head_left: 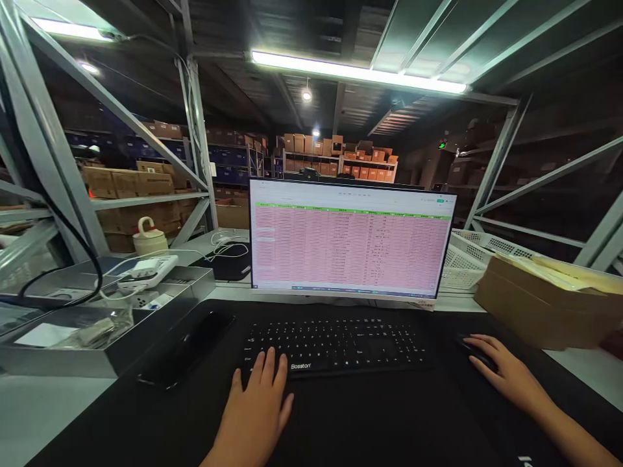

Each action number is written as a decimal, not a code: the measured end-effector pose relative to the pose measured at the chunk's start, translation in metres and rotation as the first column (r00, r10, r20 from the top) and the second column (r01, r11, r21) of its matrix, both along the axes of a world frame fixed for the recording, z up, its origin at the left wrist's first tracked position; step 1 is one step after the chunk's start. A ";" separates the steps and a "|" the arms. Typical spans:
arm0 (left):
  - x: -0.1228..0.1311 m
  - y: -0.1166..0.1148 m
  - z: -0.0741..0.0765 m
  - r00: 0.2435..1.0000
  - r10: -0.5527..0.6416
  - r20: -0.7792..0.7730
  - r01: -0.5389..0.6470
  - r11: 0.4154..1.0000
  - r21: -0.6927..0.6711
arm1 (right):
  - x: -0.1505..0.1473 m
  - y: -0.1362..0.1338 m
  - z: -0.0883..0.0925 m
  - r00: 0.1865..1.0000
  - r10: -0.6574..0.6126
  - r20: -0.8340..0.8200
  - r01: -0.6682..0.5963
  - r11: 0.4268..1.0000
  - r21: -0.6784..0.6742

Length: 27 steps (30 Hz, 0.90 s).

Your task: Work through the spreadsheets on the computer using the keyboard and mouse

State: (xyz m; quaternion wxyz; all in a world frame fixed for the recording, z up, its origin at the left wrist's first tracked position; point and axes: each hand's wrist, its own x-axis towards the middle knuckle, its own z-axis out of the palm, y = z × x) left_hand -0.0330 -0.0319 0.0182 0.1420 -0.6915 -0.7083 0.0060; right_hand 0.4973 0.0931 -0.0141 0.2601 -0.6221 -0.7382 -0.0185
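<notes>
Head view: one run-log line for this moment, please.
left hand: at keyboard | right hand: on mouse | monitor: lit | carton: right of monitor

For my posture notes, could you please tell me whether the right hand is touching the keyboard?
Apart: the head view shows the right hand at the mouse, with black mat between it and the keyboard.

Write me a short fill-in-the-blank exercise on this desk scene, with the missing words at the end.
1. The person's right hand is on the black ____.
2. Beside the fingers of the left hand, the keyboard bears the printed name ____.
3. On the monitor, the table's header row is coloured ____.
4. In the picture, the near cardboard box stands to the ____ of the monitor.

Missing words: mouse; Bosston; green; right.
</notes>
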 end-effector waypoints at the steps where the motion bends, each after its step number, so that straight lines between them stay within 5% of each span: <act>1: 0.000 0.000 0.000 1.000 0.002 0.002 -0.002 1.000 -0.002 | 0.000 0.001 0.000 1.000 0.000 -0.001 0.000 1.000 -0.003; 14: -0.006 0.005 -0.009 0.999 -0.012 -0.040 0.013 0.999 0.038 | -0.008 -0.005 0.009 1.000 0.003 0.005 -0.003 1.000 0.006; 27: -0.003 0.001 -0.003 0.998 -0.002 -0.061 0.002 1.000 -0.001 | -0.010 -0.003 0.012 0.988 -0.154 -0.017 0.155 0.988 0.022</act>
